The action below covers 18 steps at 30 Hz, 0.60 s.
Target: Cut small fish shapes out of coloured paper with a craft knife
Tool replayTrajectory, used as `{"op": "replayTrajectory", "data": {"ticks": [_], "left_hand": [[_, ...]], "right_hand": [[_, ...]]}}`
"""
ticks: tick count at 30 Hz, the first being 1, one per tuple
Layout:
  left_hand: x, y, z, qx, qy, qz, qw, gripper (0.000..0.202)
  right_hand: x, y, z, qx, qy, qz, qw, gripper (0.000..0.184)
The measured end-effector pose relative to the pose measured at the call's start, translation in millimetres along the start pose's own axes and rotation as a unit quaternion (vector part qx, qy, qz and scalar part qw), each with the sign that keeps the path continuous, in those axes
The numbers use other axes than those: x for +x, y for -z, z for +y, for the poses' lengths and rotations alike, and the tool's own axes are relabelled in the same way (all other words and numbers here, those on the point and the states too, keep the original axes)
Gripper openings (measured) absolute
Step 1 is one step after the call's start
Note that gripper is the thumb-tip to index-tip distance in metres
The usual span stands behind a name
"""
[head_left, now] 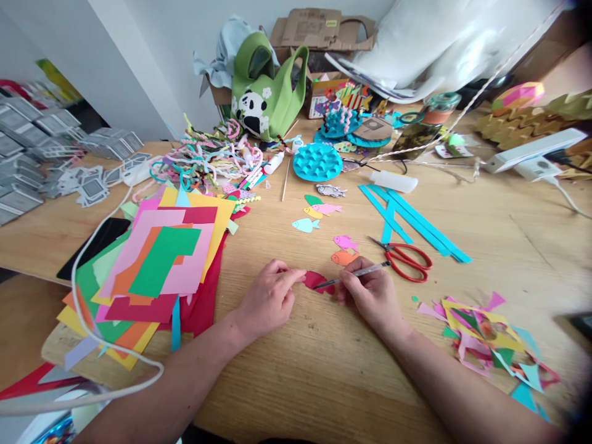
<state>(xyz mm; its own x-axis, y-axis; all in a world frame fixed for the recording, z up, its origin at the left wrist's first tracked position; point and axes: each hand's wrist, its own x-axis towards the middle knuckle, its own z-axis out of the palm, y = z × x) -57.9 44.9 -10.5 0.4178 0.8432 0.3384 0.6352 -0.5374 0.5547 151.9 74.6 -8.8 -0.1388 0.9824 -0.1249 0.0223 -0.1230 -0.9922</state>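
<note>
Your table (324,370) was wood and cluttered at the back. A coloured paper stack (157,265) sat at your left and a green panda bag (263,92) at the far edge. An offcut pile (485,333) lay at your right, well apart from your hands. Teal strips (416,225) lay beyond the red-handled scissors (407,259), which sat just beside your right hand.

Your left hand (268,299) was loosely curled, with index and thumb tips closed on the left edge of the red cutout (314,279). Your right hand (372,293) was closed around a pen (356,274) in a writing grip, tip down on the cutout. The cutout lay flat on the table between your hands, near the front edge.

An orange fish (343,257) and a pink fish (346,242) lay just beyond it, not touching.
</note>
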Motion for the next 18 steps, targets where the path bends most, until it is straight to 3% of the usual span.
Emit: {"op": "replayTrajectory", "data": {"ticks": [5,18], "left_hand": [[-0.6,-0.2,-0.4,0.001,-0.001,0.002,1.0,0.053],[-0.2,0.0,-0.2,0.0,0.003,-0.001,1.0,0.053]], "right_hand": [[0.2,0.7,1.6,-0.029,0.022,0.014,0.999,0.019],[1.5,1.6,3.4,-0.026,-0.017,-0.001,1.0,0.018]]}}
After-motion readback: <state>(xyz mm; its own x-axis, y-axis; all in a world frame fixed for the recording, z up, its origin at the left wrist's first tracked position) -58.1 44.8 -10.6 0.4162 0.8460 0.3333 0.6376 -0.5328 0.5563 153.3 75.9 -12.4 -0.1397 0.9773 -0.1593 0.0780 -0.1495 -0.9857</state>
